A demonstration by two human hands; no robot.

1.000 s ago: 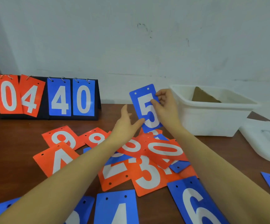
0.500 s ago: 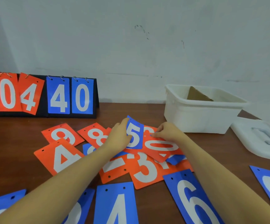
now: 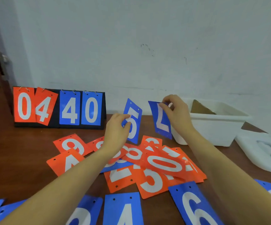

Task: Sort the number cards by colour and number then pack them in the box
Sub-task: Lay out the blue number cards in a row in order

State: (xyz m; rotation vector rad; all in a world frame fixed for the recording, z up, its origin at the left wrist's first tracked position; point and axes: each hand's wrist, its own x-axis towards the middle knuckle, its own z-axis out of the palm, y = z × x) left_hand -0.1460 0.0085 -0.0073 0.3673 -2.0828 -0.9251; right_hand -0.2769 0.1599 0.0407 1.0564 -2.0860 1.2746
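Fingers of your left hand point(image 3: 117, 127) pinch the blue 5 card point(image 3: 134, 122) upright; your right hand point(image 3: 177, 114) pinches the blue 7 card point(image 3: 161, 121), upside down, just beside the white box point(image 3: 212, 127). Orange cards point(image 3: 147, 166) lie piled near you.

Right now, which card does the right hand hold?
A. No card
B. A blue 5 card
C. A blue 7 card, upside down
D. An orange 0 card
C: the right hand pinches the top edge of the blue 7 card, whose digit hangs inverted, while the left hand holds the blue 5 card.
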